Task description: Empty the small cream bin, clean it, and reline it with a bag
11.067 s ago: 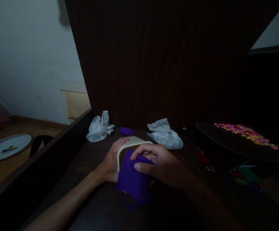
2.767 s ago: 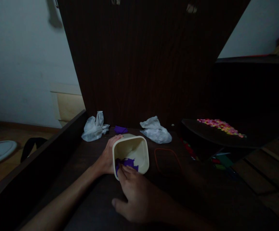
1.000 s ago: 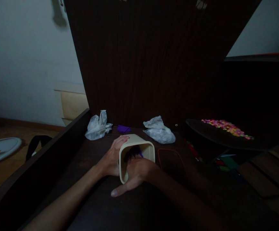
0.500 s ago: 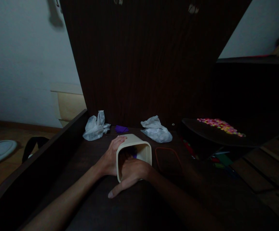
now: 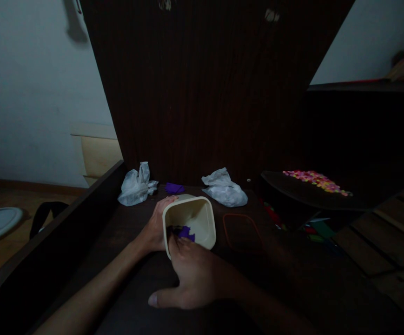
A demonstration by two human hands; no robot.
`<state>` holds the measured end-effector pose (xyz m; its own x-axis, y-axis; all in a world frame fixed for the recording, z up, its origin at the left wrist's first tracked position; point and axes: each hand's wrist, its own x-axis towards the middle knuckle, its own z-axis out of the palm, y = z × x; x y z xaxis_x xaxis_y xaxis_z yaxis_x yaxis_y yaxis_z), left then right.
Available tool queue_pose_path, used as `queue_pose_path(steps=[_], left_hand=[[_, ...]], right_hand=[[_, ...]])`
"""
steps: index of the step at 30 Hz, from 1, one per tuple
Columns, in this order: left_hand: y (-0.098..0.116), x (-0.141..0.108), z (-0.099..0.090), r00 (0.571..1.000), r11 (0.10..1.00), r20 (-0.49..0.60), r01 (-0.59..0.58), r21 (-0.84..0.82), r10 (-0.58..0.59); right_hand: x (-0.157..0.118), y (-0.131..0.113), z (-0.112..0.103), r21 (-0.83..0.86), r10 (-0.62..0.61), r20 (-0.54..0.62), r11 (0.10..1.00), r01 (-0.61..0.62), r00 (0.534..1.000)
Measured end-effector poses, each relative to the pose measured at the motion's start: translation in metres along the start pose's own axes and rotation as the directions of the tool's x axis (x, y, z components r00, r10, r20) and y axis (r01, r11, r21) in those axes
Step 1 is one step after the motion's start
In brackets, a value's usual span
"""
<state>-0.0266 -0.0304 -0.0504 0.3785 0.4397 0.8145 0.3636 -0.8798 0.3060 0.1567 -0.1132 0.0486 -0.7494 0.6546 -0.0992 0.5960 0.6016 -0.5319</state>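
My left hand [image 5: 156, 228] is wrapped round the left side of a cream plastic container [image 5: 207, 218], which lies tilted with its mouth towards me. The fingers of my right hand [image 5: 196, 272] reach just inside the lower left of the mouth, on a crumpled purple cloth [image 5: 187, 233]. The thumb sticks out to the left, apart from the fingers, and the fingertips are partly hidden. A clear lid with a brown rim [image 5: 242, 215] lies to the right of the container.
Behind the container are a knotted white plastic bag [image 5: 134, 188], a folded purple piece [image 5: 174, 188] and a second plastic bag [image 5: 226, 190]. Small colourful pieces [image 5: 316, 180] are spread on a dark shelf [image 5: 292, 193] at right. A raised board [image 5: 65, 223] edges the left side.
My right hand has drawn back from deep inside the container towards its mouth, and the purple cloth shows nearer the rim. The container's mouth has tipped upwards a little.
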Motion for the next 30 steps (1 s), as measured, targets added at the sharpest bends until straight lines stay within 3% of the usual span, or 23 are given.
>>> queue_pose_path(steps=[4,9,13,19,25,30], left_hand=[[-0.001,-0.001,-0.002,0.997,0.997,0.027,0.071,-0.017,-0.071],[-0.001,0.000,-0.002,0.997,0.997,0.042,0.066,-0.033,-0.065],[0.001,0.002,-0.003,0.995,0.999,0.083,0.045,0.018,-0.046],[0.004,0.008,-0.004,0.997,0.999,0.083,-0.007,0.032,0.004],[0.009,0.013,0.000,0.991,0.995,0.095,-0.094,0.036,0.090],[0.011,0.012,0.002,0.992,0.995,0.087,-0.094,0.040,0.091]], right_hand=[[-0.013,-0.010,0.011,-0.034,0.007,-0.064,0.999,-0.009,0.998],[-0.024,-0.006,0.017,-0.070,-0.007,-0.096,0.998,0.000,0.995],[-0.028,-0.005,0.010,-0.142,0.105,-0.008,0.984,-0.105,0.994],[-0.025,-0.005,0.003,-0.355,0.340,0.041,0.884,-0.305,0.939],[-0.013,0.007,0.002,-0.436,0.303,0.156,0.875,-0.210,0.940],[0.010,0.016,-0.015,-0.433,0.274,0.267,0.891,-0.139,0.924]])
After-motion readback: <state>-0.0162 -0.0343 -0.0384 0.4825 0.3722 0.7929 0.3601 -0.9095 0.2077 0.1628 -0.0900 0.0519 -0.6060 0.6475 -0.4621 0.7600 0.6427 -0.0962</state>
